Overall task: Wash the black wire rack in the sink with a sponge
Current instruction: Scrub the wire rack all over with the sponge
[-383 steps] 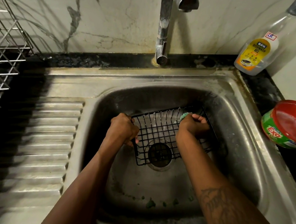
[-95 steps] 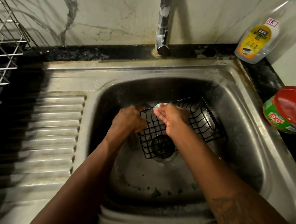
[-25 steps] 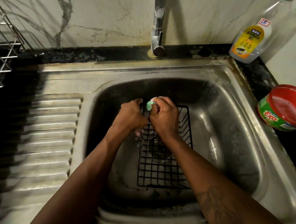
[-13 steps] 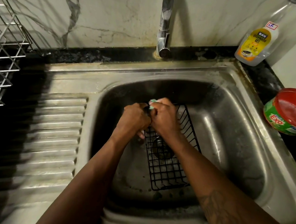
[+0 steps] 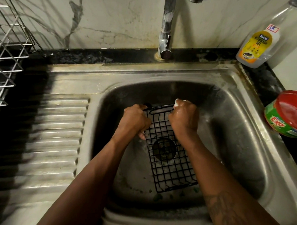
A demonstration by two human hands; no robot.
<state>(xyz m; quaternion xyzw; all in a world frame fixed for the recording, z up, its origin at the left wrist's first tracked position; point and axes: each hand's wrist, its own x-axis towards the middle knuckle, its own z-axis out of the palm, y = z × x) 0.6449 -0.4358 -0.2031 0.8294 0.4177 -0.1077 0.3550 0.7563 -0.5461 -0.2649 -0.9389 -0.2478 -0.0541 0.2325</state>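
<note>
Mid-frame, your left hand [image 5: 134, 120] gripped the black wire rack [image 5: 169, 158]; your right hand [image 5: 184, 116] clenched the sponge [image 5: 176, 102] against its top rim.

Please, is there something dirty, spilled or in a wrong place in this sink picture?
Small green bits lie on the sink floor near the front wall, below the black wire rack; they look like food scraps or sponge crumbs. A brownish stain rings the tap base. Nothing looks spilled or broken.

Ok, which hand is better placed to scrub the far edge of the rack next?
The right hand. It is closed on the sponge at the black wire rack's far rim, while the left hand grips the rack's left edge, steadying it.
</note>
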